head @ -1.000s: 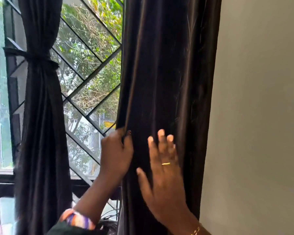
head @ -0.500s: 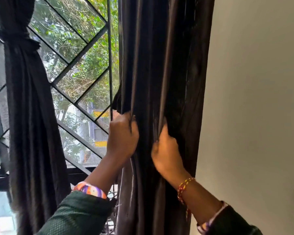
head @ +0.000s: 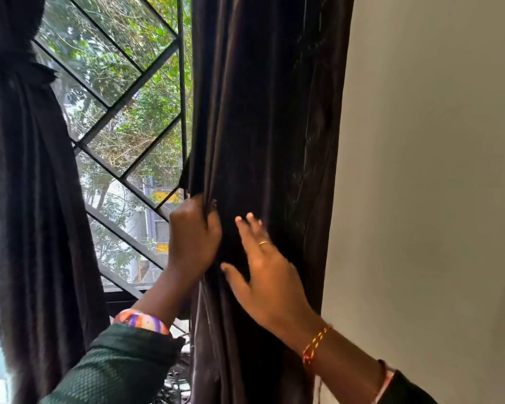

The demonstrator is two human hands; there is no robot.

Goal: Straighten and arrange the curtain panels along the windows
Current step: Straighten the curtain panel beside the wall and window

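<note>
A dark brown curtain panel hangs in loose folds between the window and the wall. My left hand grips its left edge in a fist, bunching the cloth at about window-sill height. My right hand lies flat on the front of the same panel, fingers spread and straight, just right of the left hand. A second dark curtain panel hangs at the far left, gathered by a tie-back near the top.
The window between the panels has a black diagonal metal grille, with trees and a building outside. A plain pale wall fills the right side. Dark cables or clutter show low down beneath the window, between my arms.
My right hand has let go of a fold it was gripping and now lies flat with spread fingers on the panel. My left hand keeps its grip on the edge.
</note>
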